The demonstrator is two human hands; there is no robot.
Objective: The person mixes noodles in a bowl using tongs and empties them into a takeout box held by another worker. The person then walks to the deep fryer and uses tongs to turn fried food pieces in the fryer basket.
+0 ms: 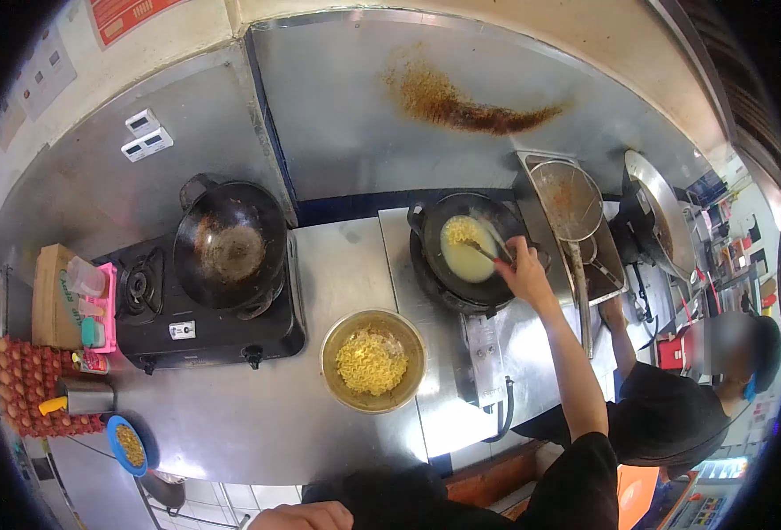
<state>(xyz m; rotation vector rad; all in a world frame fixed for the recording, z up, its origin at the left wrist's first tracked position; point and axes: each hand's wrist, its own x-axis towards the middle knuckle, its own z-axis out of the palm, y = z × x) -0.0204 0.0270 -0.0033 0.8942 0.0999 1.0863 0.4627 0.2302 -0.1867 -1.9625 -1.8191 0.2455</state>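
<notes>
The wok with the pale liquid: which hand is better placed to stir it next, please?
Right, I think: the right hand holds the utensil dipping into the wok. The left hand is well away, at the picture's bottom edge.

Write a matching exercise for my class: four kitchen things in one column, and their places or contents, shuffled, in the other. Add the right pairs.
Things
1. Metal bowl
2. Long-handled strainer
3. Pink basket
4. Wok nearest the right hand

Places or contents
A. Beside the black stove, at its left end
B. Holds pale liquid with yellow pieces in it
C. On the counter, full of yellow pieces
D. Its round head lies over a rectangular metal container

Right pairs: 1-C, 2-D, 3-A, 4-B
</notes>
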